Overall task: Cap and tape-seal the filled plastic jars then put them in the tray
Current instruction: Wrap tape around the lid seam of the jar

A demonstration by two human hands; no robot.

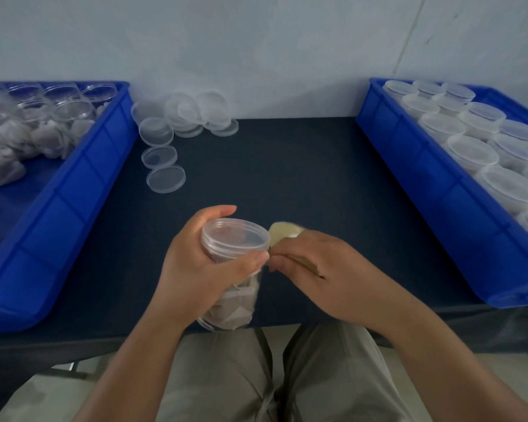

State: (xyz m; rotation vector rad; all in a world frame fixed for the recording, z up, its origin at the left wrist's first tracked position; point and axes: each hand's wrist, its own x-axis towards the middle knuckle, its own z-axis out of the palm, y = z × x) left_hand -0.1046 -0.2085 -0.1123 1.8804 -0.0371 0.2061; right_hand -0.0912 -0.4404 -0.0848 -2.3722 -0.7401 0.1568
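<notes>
The dark cloth-covered worktop (pixel 302 166) carried two blue plastic trays. The one at nine o'clock (pixel 83 190) held open filled jars, and the one at three o'clock (pixel 424 184) held rows of capped jars. A scatter of loose clear round lids (pixel 183 117) lay at eleven o'clock.

At six o'clock, over the near edge, the clear plastic jar packed with pale sachets (pixel 235 303) was tilted and lifted, its translucent lid (pixel 235 234) already on. The left hand (pixel 192 263) had its grip wrapped round the jar's upper body, thumb near the lid's rim. The right hand (pixel 314 263) had its grip closed on a yellowish roll of tape (pixel 284 231), touching the lid's edge at three o'clock.

The jar probably handled light. Its smooth, thin wall likely gave under a hard squeeze, so a hold below the lid seam suited it best and left that seam free for tape.
</notes>
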